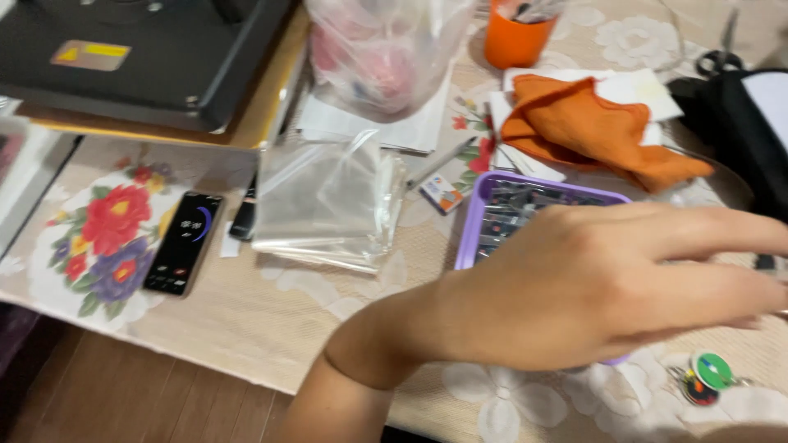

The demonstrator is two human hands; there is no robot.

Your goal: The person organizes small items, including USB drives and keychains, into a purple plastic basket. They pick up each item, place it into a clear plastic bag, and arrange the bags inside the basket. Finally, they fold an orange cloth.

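Black phone (182, 243) lying on the flowered tablecloth (107, 238), just beside a stack of clear plastic bags (324, 205). Orange cloth (591, 131) crumpled near an orange cup (515, 37).

I see only one hand (599, 287), which side I cannot tell. Its forearm rises from the lower middle, wrist bent, back of the hand up, fingers (722, 234) stretched loosely toward the right, motion-blurred and gripping nothing visible.

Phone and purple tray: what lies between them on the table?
In the head view, a stack of clear plastic bags lies between the phone and the purple tray.
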